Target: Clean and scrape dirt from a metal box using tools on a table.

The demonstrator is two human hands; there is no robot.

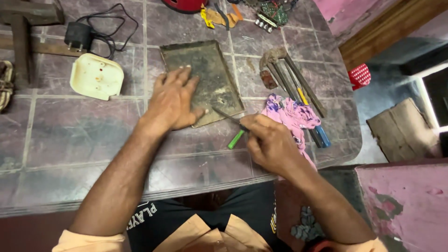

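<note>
A dirty, dark rectangular metal plate [205, 74] lies flat on the tiled table top [84, 135]. My left hand [173, 100] presses palm-down on the plate's near left part, fingers spread. My right hand [270, 142] grips a green-handled screwdriver [235, 139]. Its thin metal shaft points up-left, and the tip touches the plate's near edge beside my left thumb.
A pink patterned cloth [294, 114] lies right of my hand, beside several long tools [298, 88], some with blue handles. A cream plastic cover [96, 76] and a black adapter with its cord [78, 35] sit at the far left. Circuit boards and scraps lie at the far edge.
</note>
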